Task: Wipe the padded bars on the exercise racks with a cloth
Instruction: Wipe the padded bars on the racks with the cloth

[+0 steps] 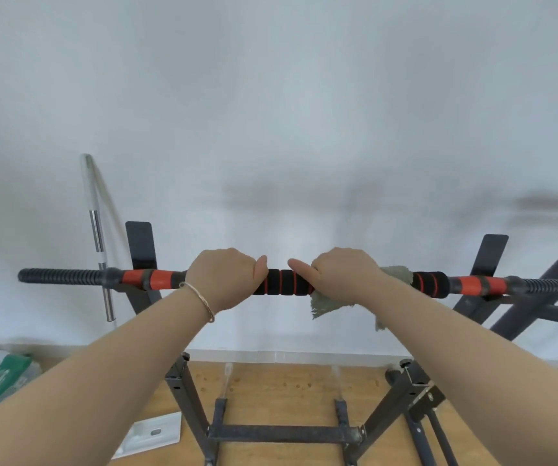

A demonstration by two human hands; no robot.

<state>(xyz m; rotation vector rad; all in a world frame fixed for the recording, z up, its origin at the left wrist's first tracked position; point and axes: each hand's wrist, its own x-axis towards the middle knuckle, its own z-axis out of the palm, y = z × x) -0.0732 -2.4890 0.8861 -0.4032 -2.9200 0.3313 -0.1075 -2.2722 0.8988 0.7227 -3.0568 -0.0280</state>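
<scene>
Pale wall (270,95) behind. Dark steel rack (284,433) on a wooden floor (270,391), carrying a black-and-orange padded bar (282,282) level across the middle. Left hand (225,279) curled bare over the foam. Right hand (341,277) just beside it, wrapped round the same bar, gripping a green cloth (326,306) against it, corners hanging below. Thin bracelet (200,299) on the left wrist.
</scene>
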